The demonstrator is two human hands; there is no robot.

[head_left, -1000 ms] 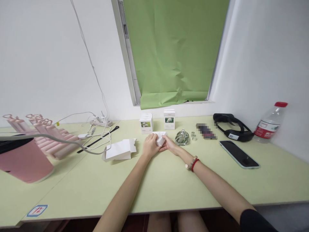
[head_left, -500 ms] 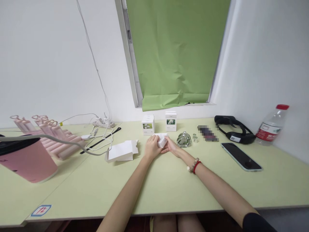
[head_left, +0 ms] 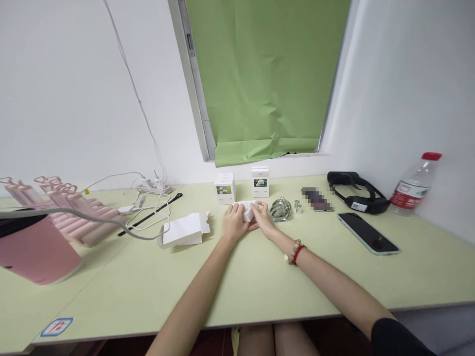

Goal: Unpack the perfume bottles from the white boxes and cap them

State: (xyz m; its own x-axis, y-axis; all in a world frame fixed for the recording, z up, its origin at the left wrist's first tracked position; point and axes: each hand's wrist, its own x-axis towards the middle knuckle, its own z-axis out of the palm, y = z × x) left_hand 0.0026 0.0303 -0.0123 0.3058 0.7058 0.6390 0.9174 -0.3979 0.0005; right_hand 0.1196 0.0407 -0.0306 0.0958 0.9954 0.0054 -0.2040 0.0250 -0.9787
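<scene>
Between my two hands, low over the table, is a small white box [head_left: 248,212]. My left hand [head_left: 233,222] is closed round its left side, fingers over the top. From the right, my right hand [head_left: 262,220] grips the same box, with the thumb and fingers on its end. Behind them stand white boxes with flower pictures, a group at the left [head_left: 224,192] and another at the right [head_left: 260,184]. A round glass bottle [head_left: 281,210] sits just right of my right hand, with small shiny pieces [head_left: 298,206] beside it.
Left of my hands lies an opened white carton [head_left: 183,230]. Cables, a power strip [head_left: 154,188], pink tubes [head_left: 83,222] and a pink cup [head_left: 40,247] fill the left. Phone [head_left: 368,234], black headset [head_left: 358,193] and water bottle [head_left: 413,187] are at the right.
The view has shifted slightly. The white box has turned a little between my hands, and my right fingers now reach further over its top.
</scene>
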